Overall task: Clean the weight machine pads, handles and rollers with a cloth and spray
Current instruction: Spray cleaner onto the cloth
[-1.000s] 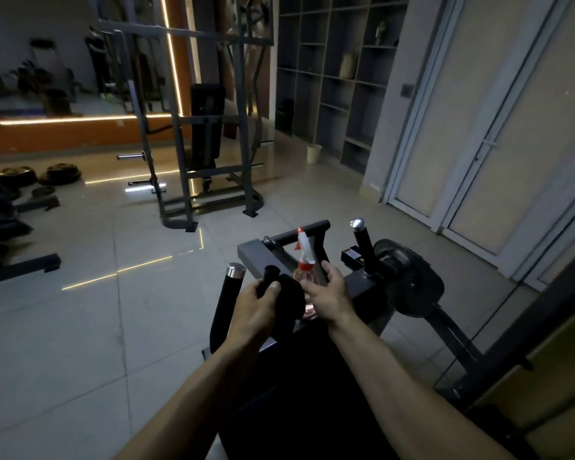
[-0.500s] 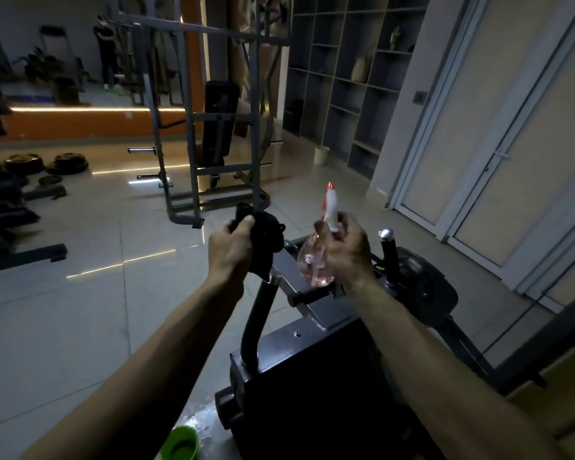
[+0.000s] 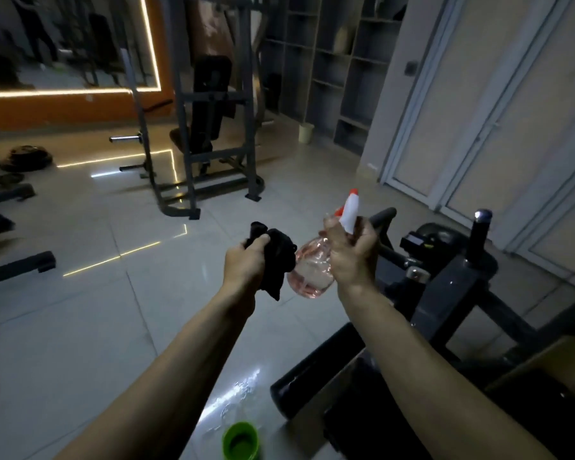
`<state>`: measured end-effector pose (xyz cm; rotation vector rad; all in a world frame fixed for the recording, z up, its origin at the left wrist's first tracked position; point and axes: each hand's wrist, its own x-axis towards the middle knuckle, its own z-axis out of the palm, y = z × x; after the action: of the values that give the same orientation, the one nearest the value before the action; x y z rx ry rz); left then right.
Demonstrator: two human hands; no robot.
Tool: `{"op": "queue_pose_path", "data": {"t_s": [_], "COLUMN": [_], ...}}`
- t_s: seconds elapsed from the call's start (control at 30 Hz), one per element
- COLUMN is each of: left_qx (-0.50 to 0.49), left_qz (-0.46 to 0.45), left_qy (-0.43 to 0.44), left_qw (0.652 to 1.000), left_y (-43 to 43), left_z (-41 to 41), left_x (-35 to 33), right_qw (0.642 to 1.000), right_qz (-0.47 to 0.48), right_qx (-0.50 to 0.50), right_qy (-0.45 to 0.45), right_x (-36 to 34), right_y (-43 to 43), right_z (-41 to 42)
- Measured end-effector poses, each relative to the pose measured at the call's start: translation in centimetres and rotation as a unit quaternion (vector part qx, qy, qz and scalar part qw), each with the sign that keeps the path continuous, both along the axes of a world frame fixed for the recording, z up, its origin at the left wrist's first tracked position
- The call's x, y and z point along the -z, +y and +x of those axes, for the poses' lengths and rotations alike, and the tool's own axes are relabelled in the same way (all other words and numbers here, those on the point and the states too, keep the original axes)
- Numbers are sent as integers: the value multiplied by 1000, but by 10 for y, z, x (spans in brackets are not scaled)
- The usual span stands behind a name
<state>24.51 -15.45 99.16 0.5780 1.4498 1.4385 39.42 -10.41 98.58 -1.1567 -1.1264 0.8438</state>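
My left hand (image 3: pixel 244 263) grips a bunched black cloth (image 3: pixel 279 257) in mid-air above the floor. Close beside it, my right hand (image 3: pixel 351 254) holds a clear spray bottle (image 3: pixel 307 272) with pink liquid and a white and red trigger head (image 3: pixel 350 210), almost touching the cloth. The dark weight machine (image 3: pixel 452 287) sits to the right and below, with a black roller pad (image 3: pixel 316 366) at its near end and an upright handle with a chrome cap (image 3: pixel 482 234). A second black handle bar (image 3: pixel 384 215) shows behind my right hand.
A green cup (image 3: pixel 241 439) stands on the wet tiled floor near the roller. A grey rack with a bench (image 3: pixel 210 121) stands further back, weight plates (image 3: pixel 27 157) lie at the left, and shelves (image 3: pixel 339 68) and doors line the right wall.
Both hands have come away from the left machine handle and now hover over the floor. The view has swung left, leaving the machine at the lower right.
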Motion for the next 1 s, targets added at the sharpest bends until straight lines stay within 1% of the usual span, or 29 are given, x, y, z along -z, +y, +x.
{"op": "queue_pose_path", "data": {"t_s": [0.13,0.23,0.33,0.43,0.5,0.57,0.63,0.7,0.73,0.8,0.9,0.97,1.0], "left_qx": [81,148,219,287,334,381,421,473,510,556,631,683,713], "left_qz": [-50,-60,-58,-51,-49,-58,-65,-81,-87,-93,-92,-92,-92], "left_qy": [8,14,30,55,74,96,107,124,136,144,174,195,213], "left_qw": [995,987,974,955,938,918,898,869,845,813,751,698,662], "left_y": [26,55,92,121,139,155,163,172,179,183,196,210,220], "left_z": [-18,-1,25,43,52,61,71,84,94,106,123,130,132], "left_x": [38,55,63,62,58,58,60,62,64,66,81,95,106], "right_qw": [996,987,973,970,966,961,954,942,934,931,910,885,868], "right_qz": [-47,-89,-103,-102,-116,-134,-139,-148,-150,-141,-147,-170,-177], "right_qx": [72,130,205,216,225,241,261,295,319,334,381,426,455], "right_qy": [-17,-19,-30,-51,-42,-27,-43,-59,-56,-49,-65,-78,-93], "right_x": [45,57,58,65,71,76,81,85,89,94,109,116,122], "right_y": [-3,6,23,46,59,64,60,55,55,48,44,43,45], "right_z": [-18,-13,0,12,20,24,30,35,39,41,40,33,29]}}
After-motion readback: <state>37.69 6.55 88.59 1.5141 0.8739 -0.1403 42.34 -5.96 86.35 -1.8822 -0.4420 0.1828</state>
